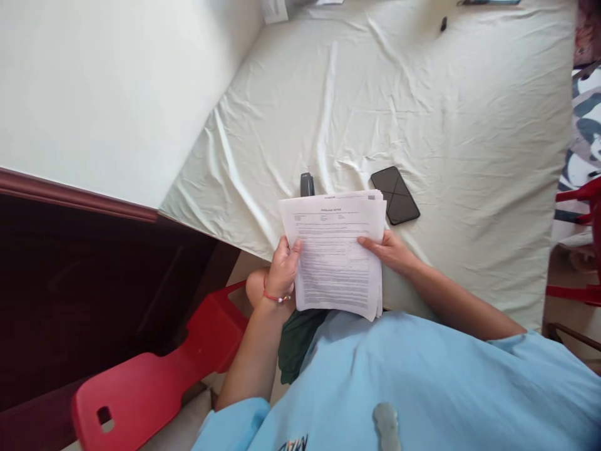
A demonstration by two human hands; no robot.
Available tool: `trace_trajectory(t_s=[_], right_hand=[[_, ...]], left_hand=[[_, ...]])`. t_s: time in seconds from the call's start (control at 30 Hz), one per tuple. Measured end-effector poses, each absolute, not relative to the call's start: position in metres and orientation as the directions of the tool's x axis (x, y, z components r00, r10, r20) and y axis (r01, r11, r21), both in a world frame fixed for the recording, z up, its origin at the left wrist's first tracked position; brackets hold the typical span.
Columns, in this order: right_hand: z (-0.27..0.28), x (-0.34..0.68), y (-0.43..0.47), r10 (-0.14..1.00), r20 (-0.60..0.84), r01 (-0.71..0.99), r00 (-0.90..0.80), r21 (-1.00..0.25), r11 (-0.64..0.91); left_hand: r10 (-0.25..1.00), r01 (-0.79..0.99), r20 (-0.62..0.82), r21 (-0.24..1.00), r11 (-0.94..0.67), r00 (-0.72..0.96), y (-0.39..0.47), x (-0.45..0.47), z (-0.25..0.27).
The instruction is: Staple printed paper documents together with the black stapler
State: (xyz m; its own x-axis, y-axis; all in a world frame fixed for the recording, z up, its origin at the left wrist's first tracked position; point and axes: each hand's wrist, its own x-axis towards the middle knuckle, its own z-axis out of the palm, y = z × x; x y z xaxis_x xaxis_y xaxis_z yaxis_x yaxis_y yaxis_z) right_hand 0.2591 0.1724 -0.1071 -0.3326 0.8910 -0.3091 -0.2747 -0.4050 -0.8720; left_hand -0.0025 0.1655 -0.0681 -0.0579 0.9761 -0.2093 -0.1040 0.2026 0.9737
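Observation:
A stack of printed papers (333,263) is held up over the near edge of the table, its text side facing me. My left hand (284,266) grips the left edge, thumb on the front sheet and fingers behind. On the right edge, my right hand (387,249) is closed the same way, its thumb lying on the print. The sheets are slightly fanned at the right and top. Just beyond the top edge lies a black stapler (307,184), partly hidden by the papers. A dark smartphone (395,195) lies at the right, near my right hand.
A pale, wrinkled cloth (451,125) covers the table, which meets a white wall (103,88) at the left. A small black object (444,24) lies far back. Red plastic chairs stand at the lower left (154,382) and right edge (582,238).

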Motion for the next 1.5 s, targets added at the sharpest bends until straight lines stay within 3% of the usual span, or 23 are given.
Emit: trace_trajectory(t_s=[0.1, 0.2, 0.33, 0.43, 0.5, 0.6, 0.7, 0.77, 0.9, 1.0, 1.17, 1.33, 1.43, 1.5], right_hand=[[-0.096, 0.261, 0.178, 0.936, -0.305, -0.313, -0.178, -0.884, -0.348], [-0.088, 0.264, 0.185, 0.939, -0.311, -0.29, -0.145, -0.894, -0.341], [-0.082, 0.269, 0.196, 0.934, -0.269, -0.061, -0.233, -0.955, -0.29], [-0.073, 0.272, 0.212, 0.992, -0.071, 0.299, -0.102, -0.953, -0.038], [-0.059, 0.272, 0.224, 0.984, 0.176, 0.524, 0.022, -0.84, 0.138], [-0.031, 0.264, 0.237, 0.906, 0.372, 0.684, -0.202, -0.609, 0.403], [-0.01, 0.249, 0.241, 0.787, 0.217, 0.68, -0.578, -0.405, 0.611], [-0.006, 0.239, 0.24, 0.744, 0.127, 0.672, -0.656, -0.351, 0.652], [-0.011, 0.225, 0.241, 0.73, 0.174, 0.659, -0.661, -0.331, 0.675], [-0.013, 0.215, 0.242, 0.684, 0.119, 0.615, -0.72, -0.347, 0.708], [-0.006, 0.2, 0.243, 0.701, 0.082, 0.632, -0.708, -0.369, 0.681], [-0.015, 0.19, 0.256, 0.758, 0.084, 0.62, -0.647, -0.52, 0.588], [-0.038, 0.186, 0.274, 0.786, -0.046, 0.655, -0.616, -0.584, 0.479], [-0.054, 0.182, 0.286, 0.812, -0.137, 0.726, -0.568, -0.549, 0.415]], left_hand=[[0.984, -0.069, -0.162, 0.985, 0.157, -0.076, 0.169, 0.004, -0.074], [0.977, -0.161, -0.203, 0.969, 0.19, -0.071, 0.17, 0.008, -0.074], [0.943, -0.381, -0.328, 0.879, 0.286, -0.05, 0.176, 0.011, -0.076], [0.914, -0.366, -0.405, 0.856, 0.365, -0.034, 0.178, 0.014, -0.082], [0.921, -0.331, -0.387, 0.877, 0.349, -0.052, 0.176, 0.017, -0.085], [0.94, -0.32, -0.339, 0.895, 0.31, -0.038, 0.171, 0.02, -0.083], [0.941, -0.335, -0.337, 0.887, 0.318, 0.001, 0.167, 0.022, -0.076], [0.935, -0.354, -0.355, 0.872, 0.338, 0.018, 0.166, 0.024, -0.072], [0.931, -0.357, -0.364, 0.866, 0.352, 0.033, 0.166, 0.026, -0.072], [0.927, -0.332, -0.373, 0.87, 0.365, 0.042, 0.167, 0.027, -0.074], [0.934, -0.303, -0.354, 0.885, 0.353, 0.055, 0.17, 0.028, -0.077], [0.915, -0.319, -0.4, 0.862, 0.394, 0.052, 0.176, 0.029, -0.08], [0.874, -0.362, -0.483, 0.806, 0.469, 0.056, 0.182, 0.03, -0.086], [0.841, -0.404, -0.541, 0.771, 0.493, -0.006, 0.187, 0.03, -0.091]])
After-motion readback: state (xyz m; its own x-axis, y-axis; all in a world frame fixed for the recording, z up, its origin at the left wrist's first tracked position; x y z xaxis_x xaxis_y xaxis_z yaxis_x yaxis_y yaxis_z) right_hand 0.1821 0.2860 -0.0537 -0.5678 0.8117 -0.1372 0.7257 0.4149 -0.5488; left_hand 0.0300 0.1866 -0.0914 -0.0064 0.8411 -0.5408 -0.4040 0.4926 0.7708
